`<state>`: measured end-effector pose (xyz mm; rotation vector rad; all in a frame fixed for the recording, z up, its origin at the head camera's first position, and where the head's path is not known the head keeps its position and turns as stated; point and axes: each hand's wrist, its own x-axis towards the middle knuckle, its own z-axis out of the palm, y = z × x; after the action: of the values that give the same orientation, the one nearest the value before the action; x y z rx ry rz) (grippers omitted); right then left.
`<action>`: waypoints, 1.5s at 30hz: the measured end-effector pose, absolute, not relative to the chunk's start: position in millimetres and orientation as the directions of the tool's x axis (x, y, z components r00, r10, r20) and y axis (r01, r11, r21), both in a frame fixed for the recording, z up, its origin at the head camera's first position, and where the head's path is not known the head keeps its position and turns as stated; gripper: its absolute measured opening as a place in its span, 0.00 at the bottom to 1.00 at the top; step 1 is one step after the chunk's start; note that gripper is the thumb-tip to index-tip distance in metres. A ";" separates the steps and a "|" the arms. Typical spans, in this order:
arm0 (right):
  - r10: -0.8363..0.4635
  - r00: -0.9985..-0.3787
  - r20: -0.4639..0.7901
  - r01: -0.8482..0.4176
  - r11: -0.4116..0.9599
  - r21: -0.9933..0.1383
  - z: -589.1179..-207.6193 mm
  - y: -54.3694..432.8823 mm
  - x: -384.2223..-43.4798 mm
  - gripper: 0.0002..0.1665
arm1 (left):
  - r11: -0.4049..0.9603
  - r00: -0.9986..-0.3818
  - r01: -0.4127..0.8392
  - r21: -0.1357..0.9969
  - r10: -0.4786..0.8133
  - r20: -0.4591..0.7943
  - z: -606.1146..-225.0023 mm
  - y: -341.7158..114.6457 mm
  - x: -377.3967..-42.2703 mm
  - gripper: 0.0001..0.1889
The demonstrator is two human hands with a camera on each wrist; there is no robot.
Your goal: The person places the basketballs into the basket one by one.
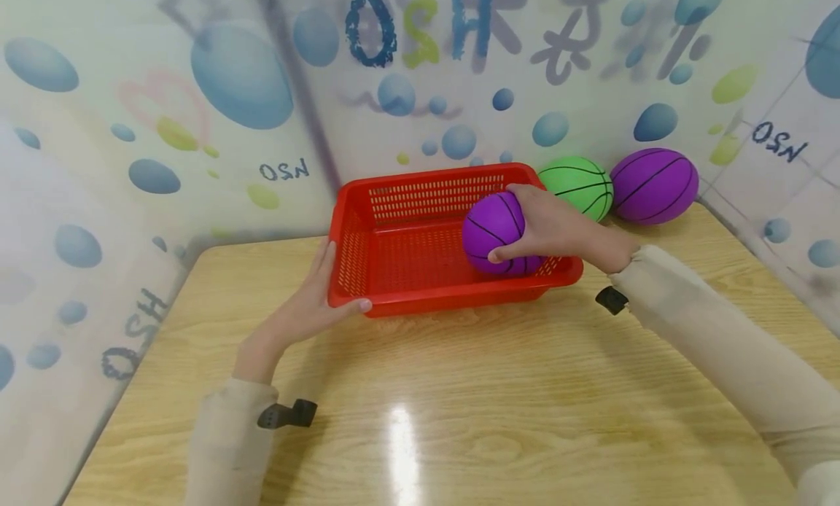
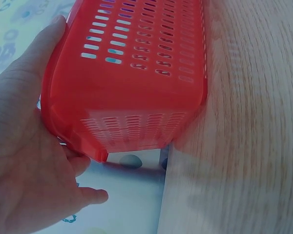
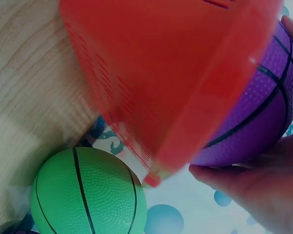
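Observation:
A red plastic basket (image 1: 426, 302) with slotted walls sits on the wooden table. My left hand (image 1: 308, 302) holds its left front corner, the thumb along the front rim and the fingers against the left side. In the left wrist view the hand (image 2: 39, 161) lies outside the basket wall (image 2: 132, 92), some fingers spread off it. Inside the basket's right end, my right hand (image 1: 547, 225) grips a purple ball (image 1: 492, 232) with black basketball lines, from above and the right. The right wrist view has this ball (image 3: 263, 112) partly hidden behind the rim.
A green ball (image 1: 577, 185) and another purple ball (image 1: 654, 185) lie side by side behind and right of the basket, near the back wall. The wooden table (image 1: 492, 404) meets a bubble-patterned covering (image 1: 243, 76) at the back and sides.

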<state>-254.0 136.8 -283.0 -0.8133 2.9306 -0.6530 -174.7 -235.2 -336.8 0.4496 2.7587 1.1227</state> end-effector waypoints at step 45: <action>-0.344 -0.936 0.077 -0.329 0.774 -0.542 -265.1 205.8 -245.4 0.58 | 0.654 -0.937 0.258 0.711 0.348 0.021 -326.6 -229.5 -167.5 0.56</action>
<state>-245.4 205.8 -265.1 -0.5569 2.9336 -0.8881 -167.5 -229.5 -326.6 0.5060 2.7493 1.1537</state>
